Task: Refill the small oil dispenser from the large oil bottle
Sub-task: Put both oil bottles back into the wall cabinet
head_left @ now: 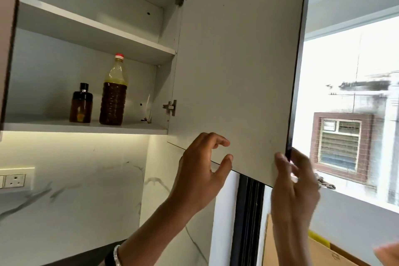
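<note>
The large oil bottle [113,93], clear plastic with a red cap and dark oil to about two thirds, stands on the lower shelf of the wall cabinet. Just left of it stands the small oil dispenser [81,106], brown glass with a black cap. The white cabinet door [237,60] hangs wide open. My right hand [293,183] grips the door's lower outer corner, fingers wrapped around its dark edge. My left hand [203,170] is raised under the door's bottom edge, fingers apart and holding nothing, well right of and below the bottles.
An upper shelf [97,34] is bare. A lit strip runs under the cabinet over a marble backsplash with a wall socket [14,180] at left. A bright window [349,114] is at right, and a cardboard box [306,250] sits below it.
</note>
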